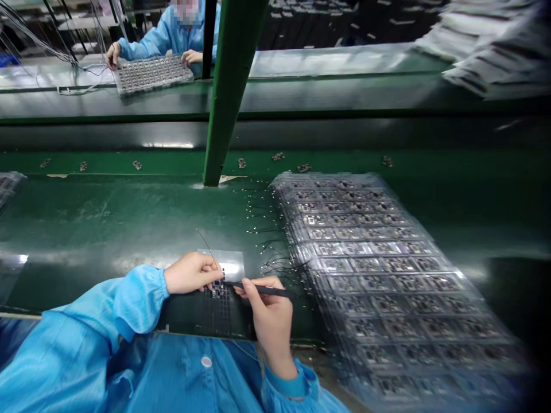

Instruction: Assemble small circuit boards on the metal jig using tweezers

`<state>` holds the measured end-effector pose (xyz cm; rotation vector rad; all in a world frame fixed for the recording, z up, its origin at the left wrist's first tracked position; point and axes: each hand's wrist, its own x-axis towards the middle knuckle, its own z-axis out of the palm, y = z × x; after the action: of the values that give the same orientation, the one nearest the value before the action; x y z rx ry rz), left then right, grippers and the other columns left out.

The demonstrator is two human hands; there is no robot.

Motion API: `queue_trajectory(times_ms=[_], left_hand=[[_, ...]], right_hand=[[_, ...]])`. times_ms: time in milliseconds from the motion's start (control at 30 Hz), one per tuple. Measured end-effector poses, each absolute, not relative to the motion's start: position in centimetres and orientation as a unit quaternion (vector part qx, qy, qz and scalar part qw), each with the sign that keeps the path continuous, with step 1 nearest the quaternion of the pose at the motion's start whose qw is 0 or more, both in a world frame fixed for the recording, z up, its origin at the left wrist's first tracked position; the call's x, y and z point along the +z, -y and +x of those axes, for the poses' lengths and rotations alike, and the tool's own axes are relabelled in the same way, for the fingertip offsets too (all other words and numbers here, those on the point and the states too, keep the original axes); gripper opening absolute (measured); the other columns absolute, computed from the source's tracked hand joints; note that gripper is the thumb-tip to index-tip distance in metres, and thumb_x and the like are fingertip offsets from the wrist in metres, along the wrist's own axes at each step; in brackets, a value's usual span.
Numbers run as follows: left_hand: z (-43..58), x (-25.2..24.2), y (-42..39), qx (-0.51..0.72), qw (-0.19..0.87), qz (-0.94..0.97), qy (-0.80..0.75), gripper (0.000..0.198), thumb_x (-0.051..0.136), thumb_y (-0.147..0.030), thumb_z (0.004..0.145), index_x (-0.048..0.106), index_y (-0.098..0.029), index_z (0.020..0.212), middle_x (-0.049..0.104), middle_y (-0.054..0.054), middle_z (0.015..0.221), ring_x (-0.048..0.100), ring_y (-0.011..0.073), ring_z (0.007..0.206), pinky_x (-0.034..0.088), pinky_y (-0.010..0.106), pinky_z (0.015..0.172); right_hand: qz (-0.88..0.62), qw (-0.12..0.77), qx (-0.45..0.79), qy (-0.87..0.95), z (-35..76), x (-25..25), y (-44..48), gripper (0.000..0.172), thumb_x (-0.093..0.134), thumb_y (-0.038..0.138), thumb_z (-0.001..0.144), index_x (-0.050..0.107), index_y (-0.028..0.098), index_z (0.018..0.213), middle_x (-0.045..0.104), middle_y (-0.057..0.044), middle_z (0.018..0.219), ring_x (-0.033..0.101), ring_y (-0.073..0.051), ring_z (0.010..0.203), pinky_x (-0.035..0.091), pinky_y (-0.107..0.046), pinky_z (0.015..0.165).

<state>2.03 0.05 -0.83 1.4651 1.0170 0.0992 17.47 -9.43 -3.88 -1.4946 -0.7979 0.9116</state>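
Observation:
My right hand is closed round black tweezers, whose tip points left at a small circuit board. Close to that tip, my left hand pinches at the board's upper left edge, and a thin dark wire rises from its fingers. What exactly lies between the left fingertips is too small to make out. Under the board is a sheet with a dark grid, and a clear plastic piece shows behind it.
To the right stands a stack of clear trays full of circuit boards, with black wires along its left side. A green post rises ahead. Several small boards lie along the ledge. Across the line, a person holds a filled tray.

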Motion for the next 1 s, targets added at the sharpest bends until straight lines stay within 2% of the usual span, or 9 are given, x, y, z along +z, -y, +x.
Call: queue_trajectory(times_ms=[1000], left_hand=[[2.19,-0.46,0.06,0.046,0.636,0.628,-0.446,0.018,0.053,-0.031,0.078,0.057,-0.014,0.078,0.055,-0.002,0.06,0.06,0.0146,0.059,0.047,0.021,0.047]], right_hand=[[-0.64,0.572,0.365,0.361,17.48,-3.97,9.52,0.02,0.07,0.034,0.075,0.059,0.018,0.068,0.061,0.001,0.065,0.066,-0.017,0.06,0.053,-0.027,0.057]])
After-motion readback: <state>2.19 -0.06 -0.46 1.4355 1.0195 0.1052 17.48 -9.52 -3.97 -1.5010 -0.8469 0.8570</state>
